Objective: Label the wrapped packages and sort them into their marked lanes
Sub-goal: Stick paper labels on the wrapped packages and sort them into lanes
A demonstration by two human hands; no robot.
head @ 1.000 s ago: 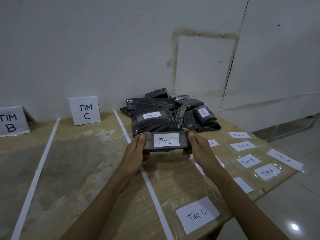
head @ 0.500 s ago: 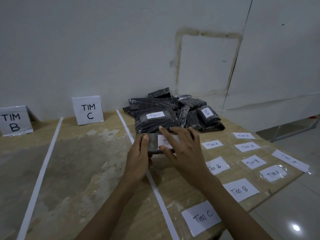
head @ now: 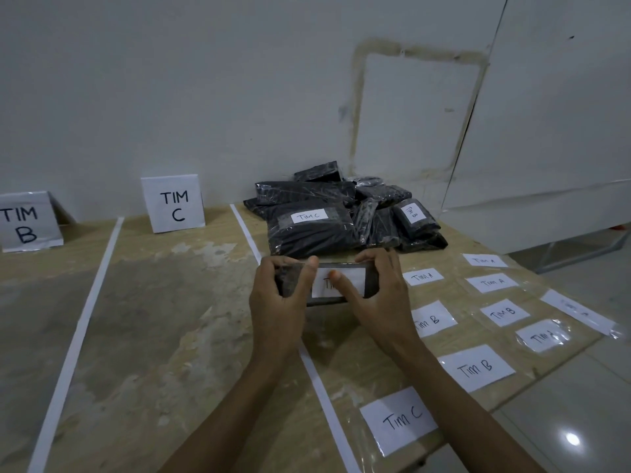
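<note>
Got my left hand and right hand both clamped on the small package, thumbs flattening its label, mid-surface on the tape line beside the pile.

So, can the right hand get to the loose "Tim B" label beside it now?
Probably not yet: the right hand is holding the package, though nothing covers the "Tim B" label beside its wrist.

Lane C: bare tabletop lay open up to the TIM C sign.
Right lane: package pile blocked the rear; loose labels covered the front.
</note>
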